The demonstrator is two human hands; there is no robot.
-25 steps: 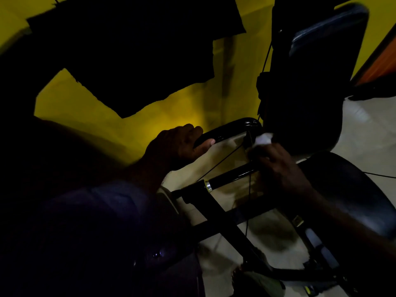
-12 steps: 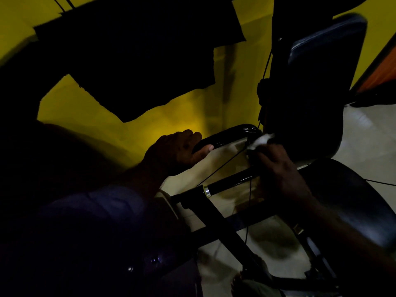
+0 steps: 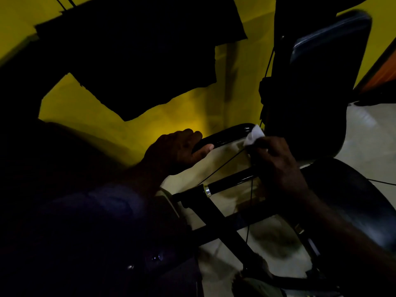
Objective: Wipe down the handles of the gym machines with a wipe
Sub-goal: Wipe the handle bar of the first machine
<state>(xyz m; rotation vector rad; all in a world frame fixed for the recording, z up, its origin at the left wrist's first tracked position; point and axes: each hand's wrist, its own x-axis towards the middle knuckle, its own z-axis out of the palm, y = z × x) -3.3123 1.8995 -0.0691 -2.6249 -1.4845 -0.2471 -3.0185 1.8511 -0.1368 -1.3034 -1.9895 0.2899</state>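
Progress: judged mid-wipe | left hand (image 3: 177,151) is curling round the near end of the glossy black handle (image 3: 227,136) | right hand (image 3: 276,163) is pinching the white wipe (image 3: 254,137) at the handle's far end | likely remaining: the gripped stretch, lower bar (image 3: 231,181), other machines.

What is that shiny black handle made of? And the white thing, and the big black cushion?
The handle looks like glossy black plastic or painted metal: light glints along it, though the dimness leaves that open. The wipe looks like thin paper or cloth, creased and folded. The back pad looks like smooth vinyl or leather over padding, with a faint sheen.
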